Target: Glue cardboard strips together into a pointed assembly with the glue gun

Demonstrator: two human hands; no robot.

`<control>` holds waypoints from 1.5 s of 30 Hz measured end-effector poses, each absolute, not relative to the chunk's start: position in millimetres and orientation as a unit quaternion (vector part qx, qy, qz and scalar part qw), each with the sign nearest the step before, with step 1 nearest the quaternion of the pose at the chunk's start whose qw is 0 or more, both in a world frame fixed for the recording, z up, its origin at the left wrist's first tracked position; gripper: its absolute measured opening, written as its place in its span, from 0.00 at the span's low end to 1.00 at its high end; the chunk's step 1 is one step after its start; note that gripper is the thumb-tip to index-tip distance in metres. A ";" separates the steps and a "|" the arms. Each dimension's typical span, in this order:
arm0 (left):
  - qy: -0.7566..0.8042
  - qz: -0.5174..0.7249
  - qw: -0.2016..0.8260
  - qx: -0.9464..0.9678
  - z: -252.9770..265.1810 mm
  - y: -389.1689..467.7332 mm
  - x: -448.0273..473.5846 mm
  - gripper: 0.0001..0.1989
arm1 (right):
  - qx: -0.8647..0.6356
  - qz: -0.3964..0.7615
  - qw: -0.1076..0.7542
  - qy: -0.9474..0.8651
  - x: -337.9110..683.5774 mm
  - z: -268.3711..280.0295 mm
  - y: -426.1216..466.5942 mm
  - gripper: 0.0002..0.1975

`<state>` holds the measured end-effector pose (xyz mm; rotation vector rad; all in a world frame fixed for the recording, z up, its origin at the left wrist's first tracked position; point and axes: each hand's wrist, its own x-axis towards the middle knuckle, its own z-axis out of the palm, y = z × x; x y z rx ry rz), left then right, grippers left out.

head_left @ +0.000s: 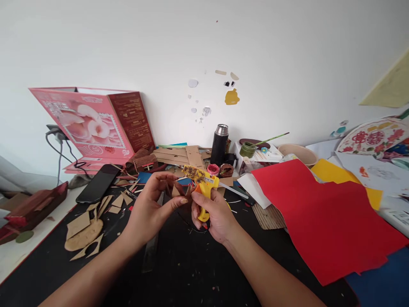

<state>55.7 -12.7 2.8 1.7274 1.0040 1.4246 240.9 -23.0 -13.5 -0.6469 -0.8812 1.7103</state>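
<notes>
My right hand [219, 215] is wrapped round the handle of a yellow hot glue gun [209, 182], whose front is smeared with dark residue. The nozzle points left, and a translucent glue stick [234, 190] sticks out of its back. Across from it, my left hand [150, 204] is closed on a brown cardboard piece [174, 192] with pointed tips, partly hidden by the fingers. The nozzle is just above this piece; I cannot tell whether they touch. Beneath the left wrist, a clear ruler [150, 253] lies on the black mat [191, 281].
Cardboard scraps [84, 232] and a black phone [98, 183] lie left, before a pink box [92, 128]. Behind my hands stand a black thermos [220, 145] and a pink paint jar [213, 170]. Red paper [319, 221] covers the right side, near a green paint jar [248, 149].
</notes>
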 end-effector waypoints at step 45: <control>0.469 0.532 0.154 0.688 5.4 18.6 20.5 0.20 | -0.262 0.686 0.572 -0.367 243.3 -9.8 -24.5 0.29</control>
